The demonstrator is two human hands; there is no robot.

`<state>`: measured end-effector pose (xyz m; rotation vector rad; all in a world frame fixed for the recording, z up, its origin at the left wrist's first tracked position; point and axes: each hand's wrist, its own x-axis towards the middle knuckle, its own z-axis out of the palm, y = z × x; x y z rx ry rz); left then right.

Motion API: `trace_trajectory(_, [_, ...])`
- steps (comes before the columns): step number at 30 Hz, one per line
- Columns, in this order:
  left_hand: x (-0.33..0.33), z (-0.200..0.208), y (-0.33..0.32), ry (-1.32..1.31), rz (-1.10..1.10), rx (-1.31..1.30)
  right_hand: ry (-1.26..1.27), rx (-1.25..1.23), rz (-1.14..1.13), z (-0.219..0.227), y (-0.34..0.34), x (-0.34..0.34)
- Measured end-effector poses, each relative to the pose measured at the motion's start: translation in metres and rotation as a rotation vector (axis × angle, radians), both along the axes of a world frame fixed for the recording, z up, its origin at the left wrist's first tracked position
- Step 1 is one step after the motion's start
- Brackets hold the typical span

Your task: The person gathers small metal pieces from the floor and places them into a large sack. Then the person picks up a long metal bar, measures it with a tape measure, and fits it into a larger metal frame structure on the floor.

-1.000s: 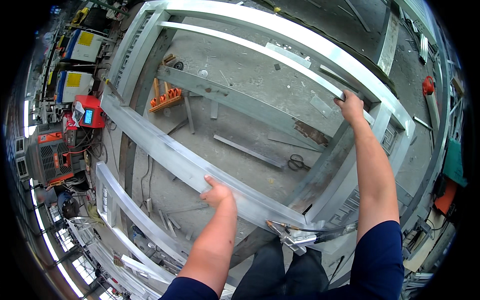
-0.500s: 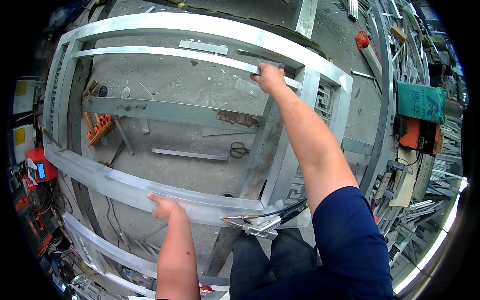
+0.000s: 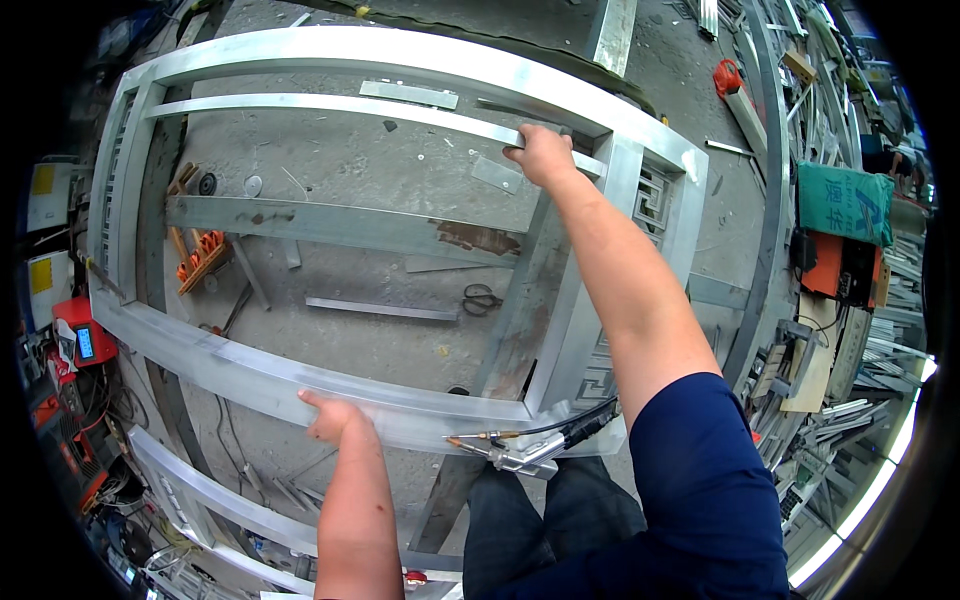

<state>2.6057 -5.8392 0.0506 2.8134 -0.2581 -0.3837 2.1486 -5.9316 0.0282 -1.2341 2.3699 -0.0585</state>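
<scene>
A large silvery metal frame (image 3: 225, 372) lies before me, with lattice inserts at both ends. Inside it, parallel to the far rail, runs a thin metal bar (image 3: 340, 106). My right hand (image 3: 545, 157) reaches across the opening and is closed around that bar close to its right end. On the near rail rests my left hand (image 3: 342, 420), thumb along the top and the other fingers bent at the outer side, partly hidden. A welding torch (image 3: 530, 452) with a black cable lies on the near right corner, touched by neither hand.
Grey steel beams (image 3: 340, 217) support the frame. On the floor lie scissors (image 3: 481, 299), a loose metal strip (image 3: 380, 309) and a wooden rack with orange-handled tools (image 3: 205, 258). A red machine (image 3: 84, 330) stands left; metal offcuts and a green bag (image 3: 845, 203) are right.
</scene>
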Motion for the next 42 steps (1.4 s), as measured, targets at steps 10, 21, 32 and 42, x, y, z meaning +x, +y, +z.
trace_trajectory(10, [0.008,-0.008,0.0,-0.069,-0.059,0.081,0.037,-0.028,0.012,-0.011,0.001,-0.005])
trace_trajectory(21, [0.003,0.009,-0.004,0.008,-0.029,0.121,0.016,-0.079,0.004,-0.003,0.003,0.002])
trace_trajectory(32, [0.008,0.004,0.001,-0.027,-0.051,0.116,0.06,-0.096,0.052,0.103,0.042,0.04])
trace_trajectory(42, [0.009,0.017,-0.002,0.035,-0.08,0.073,-0.322,0.109,-0.142,0.174,0.354,0.079])
